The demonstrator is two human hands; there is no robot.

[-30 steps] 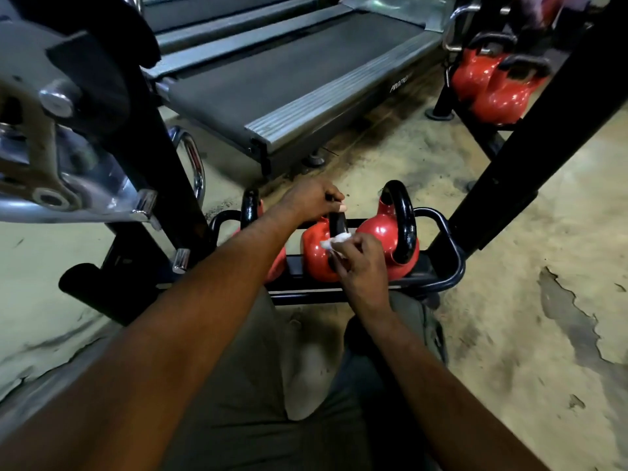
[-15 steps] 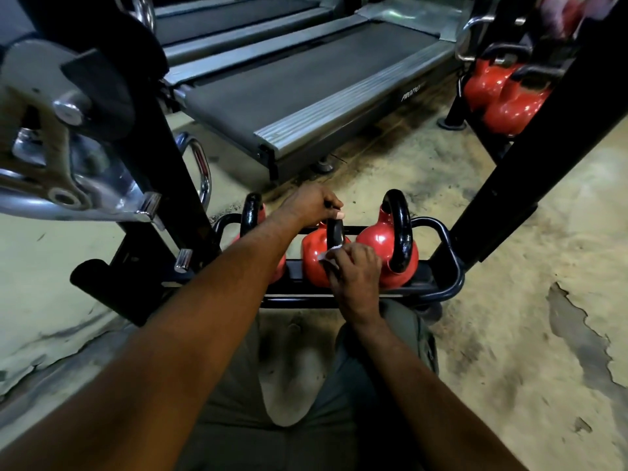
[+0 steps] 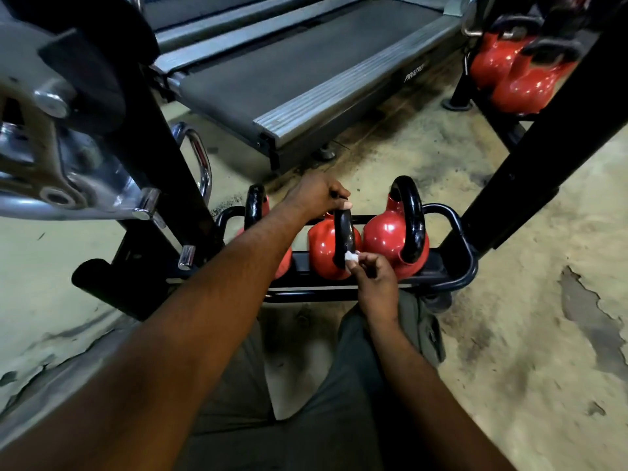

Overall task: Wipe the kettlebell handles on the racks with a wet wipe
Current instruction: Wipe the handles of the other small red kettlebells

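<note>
Three red kettlebells with black handles sit in a low black rack [image 3: 459, 266] in front of me. My left hand [image 3: 317, 195] grips the top of the middle kettlebell's handle [image 3: 345, 237]. My right hand [image 3: 375, 278] pinches a white wet wipe [image 3: 351, 257] against the lower near end of that handle. The right kettlebell [image 3: 387, 236] stands upright beside it. The left kettlebell [image 3: 255, 205] is mostly hidden behind my left forearm.
A treadmill deck [image 3: 289, 73] lies behind the rack. A black upright post [image 3: 543, 144] rises at the right, with more red kettlebells [image 3: 509, 76] on a far rack. Chrome machine parts [image 3: 68, 164] hang close at the left. My knees are just under the rack.
My right hand slid the wipe down the middle handle, from near its upper part to its lower end. My left hand kept its grip on the handle top.
</note>
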